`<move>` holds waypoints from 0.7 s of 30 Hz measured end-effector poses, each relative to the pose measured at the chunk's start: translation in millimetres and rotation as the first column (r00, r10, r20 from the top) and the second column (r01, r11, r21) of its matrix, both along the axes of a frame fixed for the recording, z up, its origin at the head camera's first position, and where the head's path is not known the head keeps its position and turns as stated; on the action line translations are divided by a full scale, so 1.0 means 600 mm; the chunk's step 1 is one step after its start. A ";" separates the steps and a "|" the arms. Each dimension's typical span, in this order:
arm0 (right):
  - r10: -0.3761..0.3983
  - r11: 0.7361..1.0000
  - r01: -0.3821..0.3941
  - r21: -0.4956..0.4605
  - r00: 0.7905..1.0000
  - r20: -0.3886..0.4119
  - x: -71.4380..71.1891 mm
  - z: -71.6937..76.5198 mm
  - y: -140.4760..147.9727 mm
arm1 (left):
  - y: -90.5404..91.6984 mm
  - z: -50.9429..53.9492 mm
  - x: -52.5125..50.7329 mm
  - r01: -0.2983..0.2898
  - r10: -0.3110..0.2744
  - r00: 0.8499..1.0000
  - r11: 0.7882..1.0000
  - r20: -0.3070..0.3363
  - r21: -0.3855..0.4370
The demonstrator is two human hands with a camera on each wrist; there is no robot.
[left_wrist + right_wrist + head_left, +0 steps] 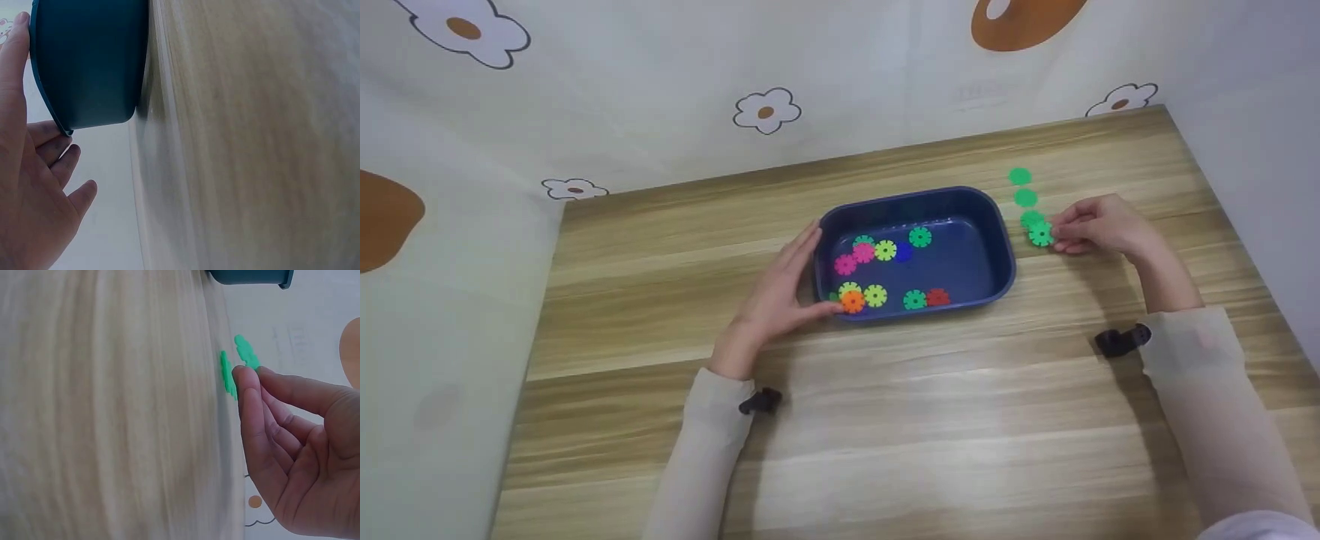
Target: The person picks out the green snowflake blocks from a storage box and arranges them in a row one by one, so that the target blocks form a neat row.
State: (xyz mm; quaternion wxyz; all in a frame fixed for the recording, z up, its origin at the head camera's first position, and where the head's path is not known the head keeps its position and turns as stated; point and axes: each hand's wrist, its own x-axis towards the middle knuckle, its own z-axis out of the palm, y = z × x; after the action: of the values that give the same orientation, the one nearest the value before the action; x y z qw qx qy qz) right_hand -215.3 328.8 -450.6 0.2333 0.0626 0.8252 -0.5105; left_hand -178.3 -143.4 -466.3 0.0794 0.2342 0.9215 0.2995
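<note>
1. Head: right hand (pixel 1102 225) pinches a green disc (pixel 1041 234) at the near end of three green discs (pixel 1020 177) columned on the bench (pixel 930 412). Layout judged unfinished: tray (pixel 911 211) holds mixed-colour discs (pixel 875 295), green included.
2. Left wrist: left hand (pixel 39 194), fingers relaxed, touches tray rim; contents not visible.
3. Right wrist: pinched disc raised, apart from bench disc.

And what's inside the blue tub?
Inside the blue tub are pink discs, yellow discs, green discs, a blue disc, a red disc and an orange disc. The orange disc covers part of a yellow one. Anything completely hidden underneath the discs can't be seen.
</note>
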 end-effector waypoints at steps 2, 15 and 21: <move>0.009 1.000 -0.009 0.013 1.000 0.008 0.001 -0.001 -0.001 | 0.000 0.000 0.000 -0.002 0.002 1.000 1.000 0.001 0.000; 0.020 0.999 -0.022 0.041 0.999 0.050 -0.002 -0.003 -0.001 | 0.000 0.002 0.003 -0.019 0.019 1.000 1.000 0.012 -0.009; 0.024 0.996 -0.027 0.080 0.999 0.038 0.000 0.000 -0.006 | 0.000 0.002 0.003 -0.016 0.016 1.000 1.000 0.018 -0.006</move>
State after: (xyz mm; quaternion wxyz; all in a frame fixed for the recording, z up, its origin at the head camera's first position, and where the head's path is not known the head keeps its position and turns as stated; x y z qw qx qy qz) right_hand -215.5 325.0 -450.3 0.2523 0.0708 0.8413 -0.4728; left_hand -176.5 -143.3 -465.4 0.0857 0.2238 0.9235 0.2994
